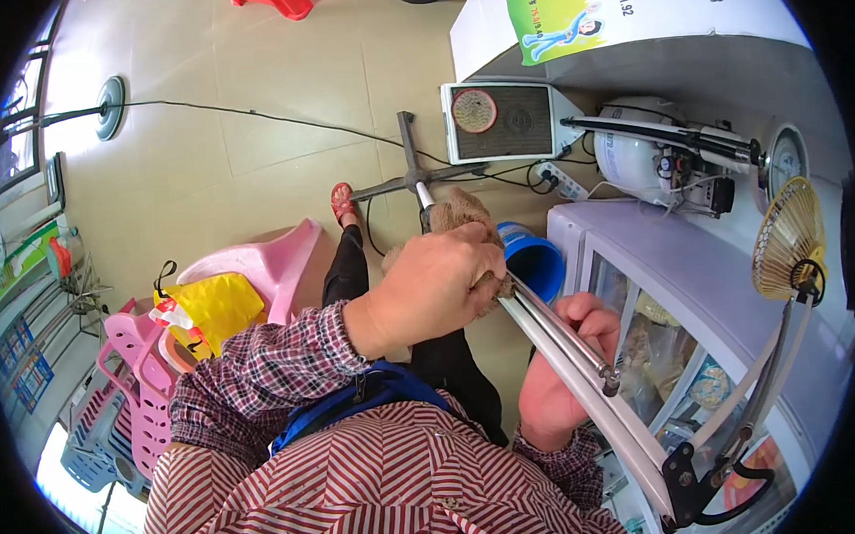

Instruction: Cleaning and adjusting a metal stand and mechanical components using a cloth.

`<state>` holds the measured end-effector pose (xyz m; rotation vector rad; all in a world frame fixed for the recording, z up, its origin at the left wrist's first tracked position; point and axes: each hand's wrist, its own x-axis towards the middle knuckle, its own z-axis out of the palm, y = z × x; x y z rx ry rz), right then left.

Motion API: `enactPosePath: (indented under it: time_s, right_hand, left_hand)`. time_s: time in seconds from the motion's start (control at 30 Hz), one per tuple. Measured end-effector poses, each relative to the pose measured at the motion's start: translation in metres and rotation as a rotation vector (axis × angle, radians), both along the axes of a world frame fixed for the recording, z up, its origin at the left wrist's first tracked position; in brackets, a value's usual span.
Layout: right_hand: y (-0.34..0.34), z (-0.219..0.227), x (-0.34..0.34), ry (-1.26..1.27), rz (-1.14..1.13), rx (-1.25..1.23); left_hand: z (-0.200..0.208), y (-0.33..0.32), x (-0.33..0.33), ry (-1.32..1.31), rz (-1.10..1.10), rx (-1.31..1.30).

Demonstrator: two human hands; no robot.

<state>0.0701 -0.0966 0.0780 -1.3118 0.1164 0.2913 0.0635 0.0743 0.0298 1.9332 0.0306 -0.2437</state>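
My left hand [437, 281] is closed on a brown cloth [463, 212], which is bunched around a silver metal pole. The pole belongs to a floor stand whose cross-shaped base [411, 176] rests on the floor ahead. From my left hand, a pair of silver tubes forming the stand's arm [631, 439] runs down to the right, to a black hinge [685, 484]. My right hand [590, 322] curls around the tubes from underneath. Beyond the hinge, a thinner arm rises to a round head with a yellow wire cage [786, 240].
A blue bucket [533, 263] stands beside the lavender glass-fronted cabinet [653, 245]. Pink plastic chairs [258, 259], one with a yellow bag [220, 307], are at left. Cables cross the floor to a power strip [563, 180]. A second jointed arm [663, 136] reaches past a white tank [635, 156].
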Motion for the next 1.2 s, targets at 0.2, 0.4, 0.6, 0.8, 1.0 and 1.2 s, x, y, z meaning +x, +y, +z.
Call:
enactPosePath:
  time_s: [0.2,0.4,0.6,0.8,1.0,1.2]
  right_hand:
    - [0.001,-0.005,-0.002,-0.024,0.000,0.033]
    - [-0.002,-0.002,0.002,0.132,-0.028,0.109]
    - [0.046,0.059,0.012,-0.037,0.231,-0.669]
    - [0.000,-0.002,0.008,0.017,0.050,0.037]
    - [0.005,0.003,0.011,0.035,0.034,0.021]
    - [0.000,-0.001,0.010,0.012,0.015,0.070]
  left_hand:
    - [0.028,0.000,0.004,-0.071,0.047,-0.313]
    - [0.076,-0.005,0.010,-0.072,-0.003,-0.500]
    - [0.102,0.006,0.001,-0.175,-0.156,-1.054]
    - [0.072,0.053,-0.021,-0.041,0.104,-0.771]
    - [0.047,0.052,-0.019,0.041,0.260,-0.407]
    - [0.018,0.025,-0.013,0.081,0.239,-0.286]
